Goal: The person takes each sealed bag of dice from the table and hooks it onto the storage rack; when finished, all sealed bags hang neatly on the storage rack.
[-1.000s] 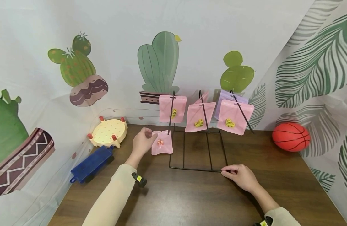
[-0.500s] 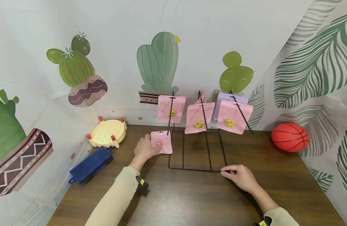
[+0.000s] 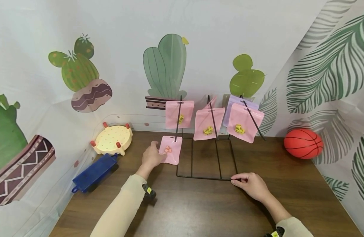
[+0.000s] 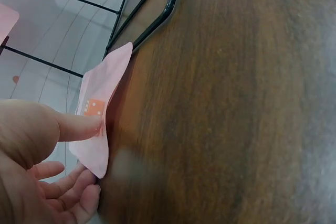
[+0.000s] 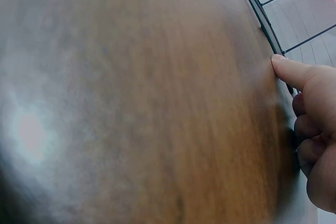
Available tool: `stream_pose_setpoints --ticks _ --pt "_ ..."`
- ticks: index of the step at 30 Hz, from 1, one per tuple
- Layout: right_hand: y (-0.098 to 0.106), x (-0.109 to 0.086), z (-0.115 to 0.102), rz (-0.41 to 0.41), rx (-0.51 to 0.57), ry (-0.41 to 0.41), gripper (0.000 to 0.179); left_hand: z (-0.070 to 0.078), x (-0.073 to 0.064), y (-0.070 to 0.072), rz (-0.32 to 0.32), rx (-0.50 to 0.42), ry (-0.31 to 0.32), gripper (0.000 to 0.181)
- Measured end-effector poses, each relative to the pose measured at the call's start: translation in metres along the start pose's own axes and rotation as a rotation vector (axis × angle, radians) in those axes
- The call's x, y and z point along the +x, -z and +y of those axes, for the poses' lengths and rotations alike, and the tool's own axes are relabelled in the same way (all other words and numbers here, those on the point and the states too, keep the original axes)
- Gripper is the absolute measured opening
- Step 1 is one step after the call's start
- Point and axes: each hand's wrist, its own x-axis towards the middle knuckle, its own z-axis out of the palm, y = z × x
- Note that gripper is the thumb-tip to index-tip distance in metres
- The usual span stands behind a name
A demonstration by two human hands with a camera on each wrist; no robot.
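Observation:
At the left of the wire rack, my left hand (image 3: 152,156) pinches a small pink zip bag (image 3: 173,158) with orange dice inside. The left wrist view shows the thumb (image 4: 81,127) pressed on the bag's front by the dice, with the other fingers curled behind its lower edge. The bag's slotted top lies right at the tip of the rack's left prong. My right hand (image 3: 253,187) pinches the front right corner of the black wire rack (image 3: 204,178). Pink bags with yellow dice hang on the left (image 3: 186,110), middle (image 3: 202,121) and right prongs.
Behind the right pink bag (image 3: 236,113) hangs a lavender bag (image 3: 230,106). On the left stand a yellow pegged toy stool (image 3: 112,138) with red feet and a blue toy trailer (image 3: 94,172). A red basketball (image 3: 303,144) sits at the table's right.
My left hand has shifted from the bag's upper left edge down to its lower left part. The bag has swung slightly right and straightened. My right hand stays on the rack's corner.

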Motion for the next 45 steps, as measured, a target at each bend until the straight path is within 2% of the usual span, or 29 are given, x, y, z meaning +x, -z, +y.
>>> stream_pose_setpoints --ticks 4,9,13,17,20,28,33,42,45 --pt "0.000 0.000 0.000 -0.003 -0.001 0.000 0.008 -0.003 0.000 0.001 -0.003 -0.070 -0.010 0.066" --pt "0.000 0.000 -0.001 -0.003 -0.002 0.001 0.008 -0.009 0.002 0.003 0.002 -0.092 -0.030 0.040" --pt "0.001 0.000 -0.001 -0.005 -0.004 0.001 0.009 -0.013 0.001 0.005 -0.023 -0.114 -0.007 0.031" --pt "0.001 0.000 -0.001 -0.004 -0.003 -0.001 0.009 -0.016 -0.003 0.007 -0.051 -0.126 0.005 0.026" --pt "0.001 0.000 0.000 -0.004 -0.005 -0.003 0.009 -0.018 -0.006 0.010 -0.064 -0.120 -0.010 0.023" --pt "0.001 0.000 -0.001 -0.007 -0.006 -0.010 0.010 -0.022 -0.021 0.020 -0.071 -0.127 -0.091 0.014" --pt "0.001 0.000 -0.001 -0.011 -0.003 -0.017 0.010 -0.026 -0.030 0.025 -0.077 -0.196 -0.109 0.009" --pt "0.000 0.000 -0.001 -0.008 0.000 -0.018 0.010 -0.031 -0.043 0.034 -0.010 -0.269 -0.176 0.004" --pt "0.000 0.000 0.000 0.001 -0.005 -0.003 0.009 -0.034 -0.048 0.036 0.016 -0.280 -0.222 0.005"
